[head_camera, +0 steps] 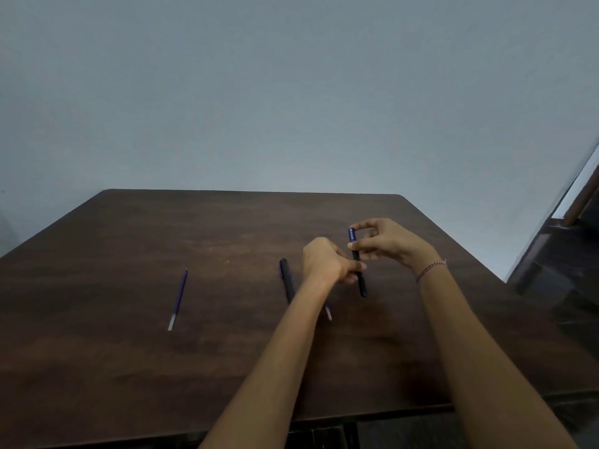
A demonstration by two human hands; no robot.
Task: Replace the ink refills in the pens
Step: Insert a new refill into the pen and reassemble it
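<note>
Gripping the middle of a dark blue pen [362,285], the left hand [327,264] has its fingers curled round the barrel, while the right hand [389,244] pinches the pen's upper end between thumb and fingertips. The pen stands nearly upright between both hands, held above the dark wooden surface [129,367], with its lower end free below the left hand. A thin beaded bracelet [431,268] circles the right wrist.

Just left of the left hand, a second dark pen [287,280] lies on the surface, its near end hidden behind the left forearm. Between the two forearms the pale end of a refill [328,312] shows, the rest of it covered. Well apart to the left lies another blue refill [177,299], tip pointing away and clear end toward the person. A plain grey-blue wall [291,92] rises behind the surface.
</note>
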